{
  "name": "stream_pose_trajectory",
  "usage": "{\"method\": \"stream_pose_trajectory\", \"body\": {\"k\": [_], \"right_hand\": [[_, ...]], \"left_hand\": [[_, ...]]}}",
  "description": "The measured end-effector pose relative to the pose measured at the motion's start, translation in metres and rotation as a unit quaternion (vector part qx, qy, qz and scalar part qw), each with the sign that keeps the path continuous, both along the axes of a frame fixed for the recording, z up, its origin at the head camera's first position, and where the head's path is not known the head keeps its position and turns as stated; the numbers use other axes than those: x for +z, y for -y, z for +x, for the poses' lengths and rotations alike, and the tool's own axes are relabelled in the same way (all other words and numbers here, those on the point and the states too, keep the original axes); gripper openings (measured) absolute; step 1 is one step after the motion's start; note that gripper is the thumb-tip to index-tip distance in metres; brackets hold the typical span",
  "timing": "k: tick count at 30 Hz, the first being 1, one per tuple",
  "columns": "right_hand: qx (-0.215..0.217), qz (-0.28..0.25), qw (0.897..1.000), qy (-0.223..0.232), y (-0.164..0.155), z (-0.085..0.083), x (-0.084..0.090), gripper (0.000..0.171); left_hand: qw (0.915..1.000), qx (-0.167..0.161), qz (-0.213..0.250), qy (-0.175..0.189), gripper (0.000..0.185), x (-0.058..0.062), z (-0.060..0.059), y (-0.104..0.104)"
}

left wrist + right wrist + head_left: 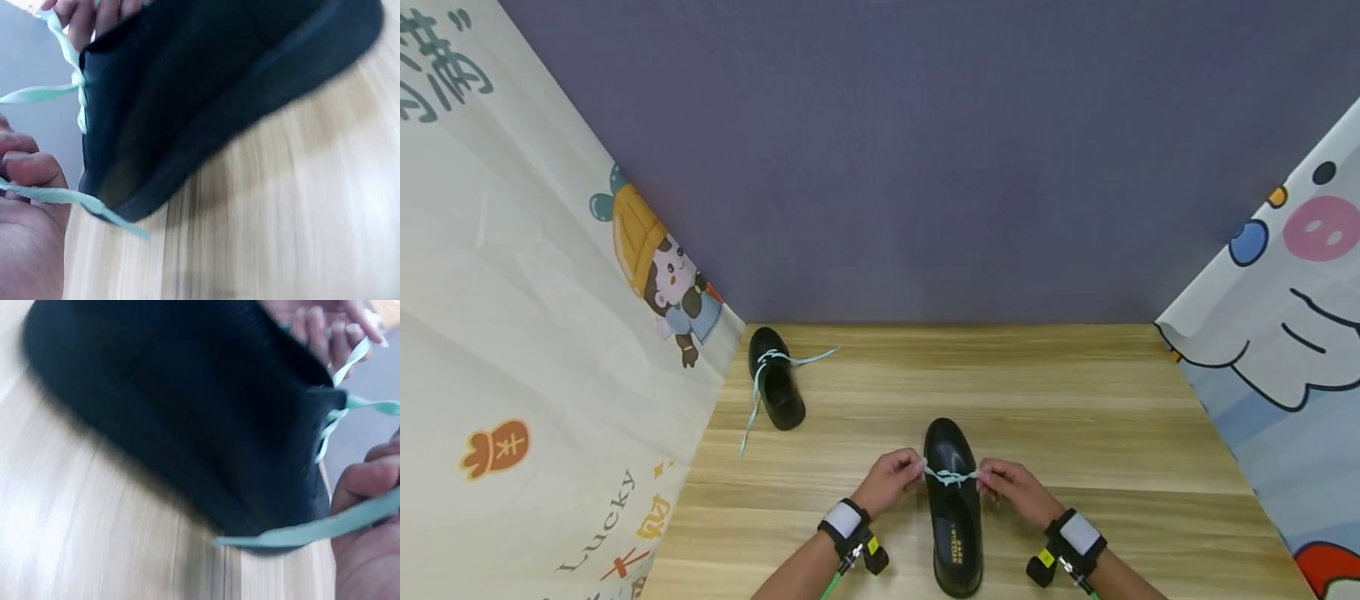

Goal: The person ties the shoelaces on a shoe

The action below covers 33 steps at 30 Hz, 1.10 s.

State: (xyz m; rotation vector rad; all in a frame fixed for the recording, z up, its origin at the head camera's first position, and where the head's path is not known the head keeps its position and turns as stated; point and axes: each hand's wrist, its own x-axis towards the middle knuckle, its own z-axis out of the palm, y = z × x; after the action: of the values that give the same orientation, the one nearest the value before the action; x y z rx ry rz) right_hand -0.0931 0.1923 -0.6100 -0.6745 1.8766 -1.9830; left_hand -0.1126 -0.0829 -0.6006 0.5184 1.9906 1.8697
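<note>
Pinching the mint lace [951, 477] taut, left hand [889, 480] and right hand [1013, 490] fingers flank the black shoe [953, 508] between them

On the wooden table [1075, 417], the near shoe [953, 508] lies at six o'clock, toe pointing to twelve. The left hand [889, 479] sits at its nine o'clock side and the right hand [1011, 487] at its three, each pinching an end of the lace [951, 477] stretched across the shoe's top. The second shoe [777, 379] lies at ten o'clock, well apart, against the left curtain [512, 333].
</note>
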Motion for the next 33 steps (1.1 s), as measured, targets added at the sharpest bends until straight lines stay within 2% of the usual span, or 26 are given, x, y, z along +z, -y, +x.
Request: {"method": "stream_pose_trajectory", "body": {"k": [2, 5, 8, 13, 17, 20, 25, 29, 33], "right_hand": [[0.0, -0.067, 0.998, 0.018, 0.005, -0.001, 0.0, 0.023], [-0.009, -0.144, 0.989, 0.037, 0.014, -0.002, 0.002, 0.025], [-0.035, -0.173, 0.983, 0.043, 0.023, -0.002, 0.006, 0.029], [-0.078, -0.183, 0.976, 0.091, 0.034, -0.002, 0.009, 0.031], [-0.09, -0.199, 0.967, 0.132, 0.039, -0.003, 0.009, 0.032], [-0.086, -0.23, 0.959, 0.141, 0.042, -0.003, 0.008, 0.034], [-0.097, -0.258, 0.952, 0.132, 0.048, -0.004, 0.005, 0.033], [-0.134, -0.234, 0.952, 0.141, 0.052, -0.003, 0.004, 0.027], [-0.175, -0.192, 0.95, 0.171, 0.056, -0.002, 0.005, 0.021]], "left_hand": [[0.9994, 0.007, 0.034, 0.003, 0.028, -0.001, 0.0, -0.005], [0.9969, 0.017, 0.076, 0.01, 0.03, -0.001, -0.001, -0.012], [0.9934, 0.029, 0.108, 0.027, 0.033, 0.0, -0.001, -0.018], [0.9842, 0.04, 0.16, 0.064, 0.036, 0.002, -0.002, -0.026], [0.9746, 0.052, 0.194, 0.1, 0.023, 0.002, -0.002, -0.028], [0.9683, 0.061, 0.214, 0.113, 0.015, 0.002, -0.002, -0.029], [0.9596, 0.069, 0.243, 0.125, 0.016, -0.001, 0.0, -0.032], [0.9569, 0.088, 0.237, 0.143, 0.014, -0.004, 0.001, -0.035], [0.9566, 0.105, 0.224, 0.154, 0.018, -0.004, 0.002, -0.039]]}}
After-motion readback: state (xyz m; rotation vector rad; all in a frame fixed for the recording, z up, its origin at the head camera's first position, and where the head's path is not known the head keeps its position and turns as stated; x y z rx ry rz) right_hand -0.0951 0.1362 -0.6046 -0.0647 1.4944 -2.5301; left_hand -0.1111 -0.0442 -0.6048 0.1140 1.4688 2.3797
